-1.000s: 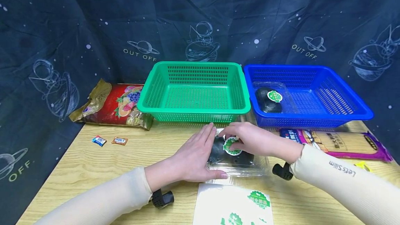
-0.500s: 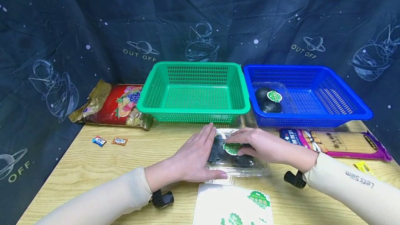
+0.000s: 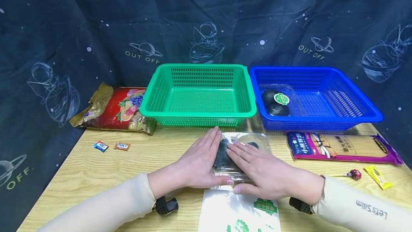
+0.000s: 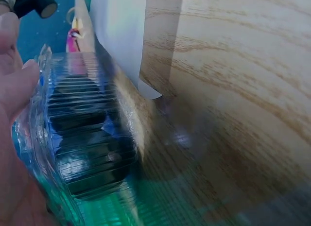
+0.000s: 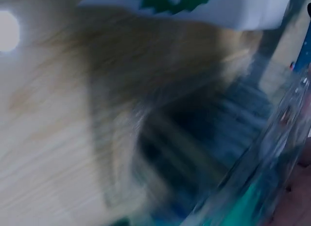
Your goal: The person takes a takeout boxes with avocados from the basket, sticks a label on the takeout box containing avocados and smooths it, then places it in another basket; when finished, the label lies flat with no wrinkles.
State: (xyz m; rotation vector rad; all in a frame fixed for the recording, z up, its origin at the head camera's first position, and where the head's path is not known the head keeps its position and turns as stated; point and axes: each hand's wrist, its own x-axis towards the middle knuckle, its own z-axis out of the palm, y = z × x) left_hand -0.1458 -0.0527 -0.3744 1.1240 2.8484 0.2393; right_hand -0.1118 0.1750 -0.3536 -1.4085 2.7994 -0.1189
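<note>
A clear plastic clamshell box with dark rounded items inside lies on the table in front of the green basket. My left hand lies along the box's left side, fingers straight and thumb stretched toward its near edge. Across the lid my right hand rests with straight fingers, its thumb near the left thumb. The round green-and-white sticker on the lid is hidden under the right hand. In the left wrist view, the ribbed box wall shows beside the left thumb; the right wrist view is blurred.
Just nearer lies a white sheet with green stickers. Behind stand a green basket and a blue basket holding a similar stickered box. A pasta pack, a lollipop, small candies and a red bag lie around.
The right hand has gone from bent fingers on the sticker to lying flat over the lid, shifting nearer and covering the sticker. The left hand has stayed in place.
</note>
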